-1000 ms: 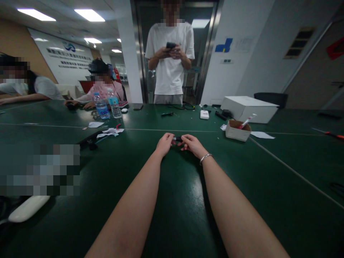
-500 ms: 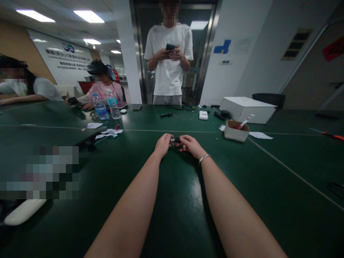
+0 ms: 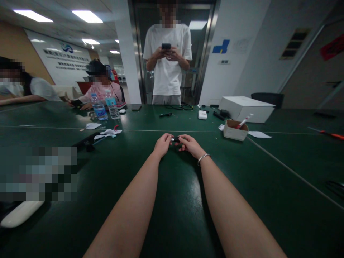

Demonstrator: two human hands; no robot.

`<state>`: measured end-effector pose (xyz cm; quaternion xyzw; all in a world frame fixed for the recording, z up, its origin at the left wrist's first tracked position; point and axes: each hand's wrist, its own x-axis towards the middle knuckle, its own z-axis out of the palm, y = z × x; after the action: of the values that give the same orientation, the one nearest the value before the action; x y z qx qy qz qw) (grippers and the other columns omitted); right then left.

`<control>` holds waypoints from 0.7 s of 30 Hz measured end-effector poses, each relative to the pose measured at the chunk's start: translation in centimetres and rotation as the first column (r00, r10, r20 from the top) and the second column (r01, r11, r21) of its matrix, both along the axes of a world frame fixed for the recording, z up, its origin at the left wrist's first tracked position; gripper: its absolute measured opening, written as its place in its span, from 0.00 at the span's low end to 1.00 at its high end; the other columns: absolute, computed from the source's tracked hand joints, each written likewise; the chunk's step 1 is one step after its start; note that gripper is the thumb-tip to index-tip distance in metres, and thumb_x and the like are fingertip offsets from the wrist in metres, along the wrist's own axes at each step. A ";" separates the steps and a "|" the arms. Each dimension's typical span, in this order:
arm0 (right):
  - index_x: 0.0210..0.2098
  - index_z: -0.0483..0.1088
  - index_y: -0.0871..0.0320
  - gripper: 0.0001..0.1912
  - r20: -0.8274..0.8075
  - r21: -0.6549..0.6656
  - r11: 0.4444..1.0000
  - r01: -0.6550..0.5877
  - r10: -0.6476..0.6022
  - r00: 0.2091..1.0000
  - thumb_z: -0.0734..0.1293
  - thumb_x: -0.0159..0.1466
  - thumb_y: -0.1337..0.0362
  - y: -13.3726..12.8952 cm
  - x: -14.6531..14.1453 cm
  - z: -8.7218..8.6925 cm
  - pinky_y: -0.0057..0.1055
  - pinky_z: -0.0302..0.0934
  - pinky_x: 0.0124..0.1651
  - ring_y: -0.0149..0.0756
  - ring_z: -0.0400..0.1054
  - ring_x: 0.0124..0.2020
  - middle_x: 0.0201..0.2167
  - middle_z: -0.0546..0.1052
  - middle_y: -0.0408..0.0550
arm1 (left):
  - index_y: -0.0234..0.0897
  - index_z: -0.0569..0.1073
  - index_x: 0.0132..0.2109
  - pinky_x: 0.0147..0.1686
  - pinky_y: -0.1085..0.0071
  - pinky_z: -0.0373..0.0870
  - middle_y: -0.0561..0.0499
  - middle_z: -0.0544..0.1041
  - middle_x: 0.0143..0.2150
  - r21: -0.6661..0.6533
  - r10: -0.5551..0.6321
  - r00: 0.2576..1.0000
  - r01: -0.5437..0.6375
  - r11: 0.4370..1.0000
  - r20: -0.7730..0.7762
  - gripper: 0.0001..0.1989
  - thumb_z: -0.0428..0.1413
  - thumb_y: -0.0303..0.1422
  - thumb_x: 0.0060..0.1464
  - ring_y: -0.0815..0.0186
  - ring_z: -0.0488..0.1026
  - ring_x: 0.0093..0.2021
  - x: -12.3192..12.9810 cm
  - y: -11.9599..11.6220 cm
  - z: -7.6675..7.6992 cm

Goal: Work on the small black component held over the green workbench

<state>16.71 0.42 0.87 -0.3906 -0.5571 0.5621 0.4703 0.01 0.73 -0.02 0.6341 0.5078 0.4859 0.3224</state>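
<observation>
Between my hands is a small black object with a silver end (image 3: pixel 176 139), held level above the green table (image 3: pixel 177 200). My left hand (image 3: pixel 163 144) is closed round its silver end, at the left. From the other side, my right hand (image 3: pixel 189 144) pinches the black part between thumb and fingertips; a silver bracelet (image 3: pixel 203 159) circles that wrist. Fingers cover much of the object, so its exact kind does not show.
Two water bottles (image 3: pixel 99 107) stand at the back left, near paper scraps (image 3: pixel 107 134). To the right are an open small box (image 3: pixel 235 132) holding a tube, a white box (image 3: pixel 245 107) and a screwdriver (image 3: pixel 333 134). A person (image 3: pixel 168 64) stands opposite holding a phone.
My hands keep almost the same pose on the black and silver object. The view has shifted slightly, and the standing person's phone has tilted.
</observation>
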 end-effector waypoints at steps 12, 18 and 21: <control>0.41 0.66 0.58 0.06 -0.008 -0.011 1.000 -0.009 0.008 1.000 0.65 0.63 0.67 -0.1 0.0 0.0 0.26 0.71 0.26 0.20 0.60 0.13 0.26 0.77 0.42 | 0.38 0.74 0.42 0.32 0.73 0.63 0.52 0.72 0.29 0.017 -0.019 1.000 0.019 1.000 0.013 0.13 0.48 0.37 0.56 0.68 0.68 0.30 -0.1 0.1 0.0; 0.41 0.65 0.58 0.07 -0.018 -0.008 1.000 -0.020 0.020 1.000 0.65 0.63 0.67 -0.1 0.1 0.0 0.26 0.71 0.27 0.20 0.60 0.13 0.26 0.77 0.43 | 0.37 0.74 0.42 0.32 0.72 0.63 0.52 0.72 0.28 0.001 -0.029 0.999 0.029 1.000 0.024 0.14 0.47 0.38 0.56 0.67 0.68 0.30 -0.1 0.1 0.2; 0.41 0.66 0.58 0.07 -0.016 -0.006 1.000 -0.015 0.015 1.000 0.65 0.63 0.67 -0.1 0.1 0.0 0.27 0.71 0.27 0.20 0.60 0.14 0.26 0.77 0.42 | 0.37 0.74 0.43 0.34 0.72 0.63 0.51 0.74 0.31 -0.009 -0.024 1.000 0.024 1.000 0.013 0.13 0.49 0.36 0.54 0.68 0.69 0.32 0.0 -0.1 0.3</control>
<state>16.78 0.32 0.90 -0.3833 -0.5546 0.5705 0.4690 -0.02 0.66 0.30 0.6355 0.5002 0.4840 0.3344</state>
